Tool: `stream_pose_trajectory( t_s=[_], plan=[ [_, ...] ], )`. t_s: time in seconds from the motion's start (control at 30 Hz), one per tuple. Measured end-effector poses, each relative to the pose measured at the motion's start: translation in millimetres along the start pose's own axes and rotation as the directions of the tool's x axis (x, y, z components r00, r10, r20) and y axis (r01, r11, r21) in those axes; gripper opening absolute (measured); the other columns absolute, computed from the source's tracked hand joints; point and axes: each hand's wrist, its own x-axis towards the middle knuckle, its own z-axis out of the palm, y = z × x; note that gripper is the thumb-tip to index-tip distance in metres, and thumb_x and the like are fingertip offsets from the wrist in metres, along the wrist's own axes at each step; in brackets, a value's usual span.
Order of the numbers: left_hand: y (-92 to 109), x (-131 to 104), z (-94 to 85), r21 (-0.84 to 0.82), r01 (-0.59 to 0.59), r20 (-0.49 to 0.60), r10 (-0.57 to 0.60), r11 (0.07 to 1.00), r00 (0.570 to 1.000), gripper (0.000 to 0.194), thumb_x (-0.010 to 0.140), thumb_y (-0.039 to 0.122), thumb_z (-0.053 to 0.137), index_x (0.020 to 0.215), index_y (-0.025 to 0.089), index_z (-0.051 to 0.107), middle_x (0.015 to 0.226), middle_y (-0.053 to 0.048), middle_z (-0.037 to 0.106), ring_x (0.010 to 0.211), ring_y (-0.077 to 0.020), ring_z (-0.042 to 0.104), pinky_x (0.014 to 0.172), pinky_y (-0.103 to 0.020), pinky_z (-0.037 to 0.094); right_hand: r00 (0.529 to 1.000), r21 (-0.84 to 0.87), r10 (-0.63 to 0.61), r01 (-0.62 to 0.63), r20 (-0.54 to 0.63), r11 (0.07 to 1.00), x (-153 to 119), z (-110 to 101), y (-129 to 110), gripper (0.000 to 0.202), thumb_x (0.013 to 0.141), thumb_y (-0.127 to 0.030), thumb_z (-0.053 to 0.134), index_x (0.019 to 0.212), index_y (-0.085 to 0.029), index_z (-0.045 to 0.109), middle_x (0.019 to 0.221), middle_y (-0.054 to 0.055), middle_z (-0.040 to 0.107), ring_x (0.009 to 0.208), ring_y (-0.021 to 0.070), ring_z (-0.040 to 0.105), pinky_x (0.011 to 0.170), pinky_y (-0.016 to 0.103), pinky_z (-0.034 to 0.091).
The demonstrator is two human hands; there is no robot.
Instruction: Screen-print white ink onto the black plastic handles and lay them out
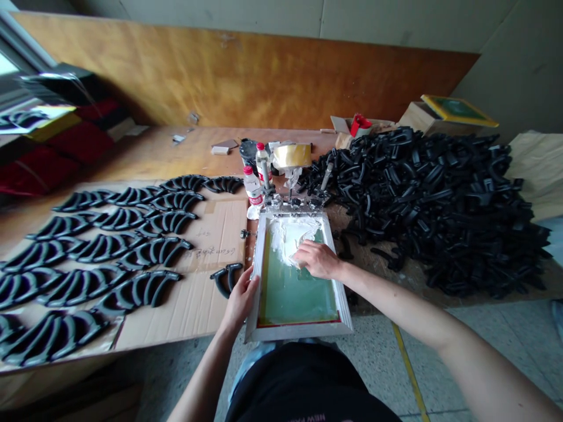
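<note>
A silk-screen frame with a metal border and green mesh lies in front of me. White ink is smeared thickly over the mesh's upper part. My right hand is closed above the mesh, its fingertips at the lower edge of the ink. What those fingers hold is hidden. My left hand grips the left edge of the frame. Right beside it, a couple of black curved handles lie on the cardboard. Metal clamps hold the frame's far end.
Rows of black curved handles cover the cardboard on the left. A large heap of black parts lies at right. Behind the clamps are red-capped bottles, a tape roll and a dark tub. A wooden board stands behind.
</note>
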Motion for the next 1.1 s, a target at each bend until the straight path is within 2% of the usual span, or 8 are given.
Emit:
stream_pose_trajectory(
  t_s=[0.27,0.47,0.63,0.73,0.8,0.93,1.03,1.1],
  plan=[
    [51.2,-24.2,-16.8,-0.043,-0.026,0.067,0.029,0.999,0.997,0.076,0.076,0.063,0.066,0.139,0.022,0.052,0.095,-0.005,0.071,0.075,-0.0191,0.064,0.063,-0.026,0.049,0.884,0.062,0.402,-0.399,-0.237,0.915,65.6,-48.3,59.1,0.064,0.083,-0.026,0.071,0.142,-0.033,0.048,0.111,0.003,0.066,0.093,0.0195,0.062,0.081,0.029,0.048],
    [129.6,-22.7,-16.3,-0.268,-0.259,0.0,0.269,0.928,0.963,0.056,0.079,0.066,0.06,0.109,0.021,0.068,0.097,-0.004,0.07,0.072,-0.0164,0.061,0.061,-0.026,0.05,0.608,0.294,0.73,-0.669,-0.312,0.682,1.4,-49.3,104.0,0.024,0.093,-0.023,0.049,0.108,-0.017,0.067,0.086,0.005,0.069,0.079,0.0197,0.063,0.077,0.032,0.048],
    [165.7,5.6,9.0,-0.504,-0.37,-0.109,0.367,0.781,0.924,0.047,0.076,0.049,0.069,0.113,0.021,0.063,0.094,-0.004,0.068,0.081,-0.0161,0.064,0.064,-0.024,0.052,0.761,0.308,0.635,-0.577,-0.133,0.756,-30.2,15.1,73.3,0.026,0.079,-0.028,0.071,0.103,-0.019,0.065,0.094,0.005,0.069,0.088,0.0212,0.063,0.082,0.033,0.048],
    [139.1,6.3,32.7,-0.54,-0.249,-0.128,0.215,0.804,0.968,0.043,0.08,0.047,0.065,0.112,0.019,0.059,0.09,-0.004,0.069,0.073,-0.0136,0.064,0.057,-0.021,0.05,0.866,0.262,0.489,-0.45,-0.107,0.854,-25.0,35.1,40.8,0.025,0.075,-0.021,0.077,0.097,-0.021,0.067,0.098,0.005,0.067,0.097,0.0216,0.06,0.089,0.036,0.045],
    [105.9,-3.6,52.4,-0.504,0.013,0.065,0.024,0.864,0.998,0.047,0.082,0.052,0.064,0.113,0.017,0.058,0.097,-0.008,0.071,0.074,-0.0155,0.067,0.055,-0.023,0.051,0.882,0.236,0.448,-0.409,-0.145,0.881,-21.0,36.1,14.6,0.013,0.08,-0.019,0.073,0.092,-0.021,0.067,0.096,0.005,0.065,0.096,0.0208,0.058,0.089,0.035,0.045],
    [43.9,-28.2,74.1,-0.368,0.37,0.335,-0.25,0.853,0.908,0.049,0.082,0.06,0.061,0.103,0.015,0.059,0.094,-0.012,0.072,0.079,-0.0211,0.07,0.059,-0.028,0.054,0.966,0.159,0.19,-0.162,-0.177,0.974,-20.9,34.1,-35.5,0.008,0.087,-0.024,0.066,0.093,-0.02,0.069,0.088,0.005,0.064,0.091,0.0204,0.057,0.083,0.032,0.046],
    [15.0,-24.4,42.9,-0.298,0.323,0.219,-0.265,0.898,0.939,0.048,0.077,0.062,0.062,0.092,0.016,0.058,0.077,-0.008,0.071,0.064,-0.0181,0.067,0.052,-0.024,0.049,0.988,0.14,0.043,-0.022,-0.149,0.99,-34.9,34.0,-25.2,0.018,0.093,-0.019,0.056,0.102,-0.021,0.071,0.088,0.004,0.068,0.087,0.0181,0.059,0.082,0.03,0.047],
    [-2.1,-9.1,-1.2,-0.173,0.253,0.063,-0.246,0.952,0.967,0.053,0.077,0.067,0.056,0.091,0.016,0.058,0.071,-0.007,0.071,0.056,-0.0163,0.063,0.049,-0.024,0.045,0.954,0.085,0.24,-0.228,-0.179,0.97,-55.5,32.4,13.9,0.03,0.092,-0.008,0.048,0.103,-0.022,0.072,0.096,0.005,0.071,0.092,0.018,0.06,0.083,0.03,0.047]
  ],
)
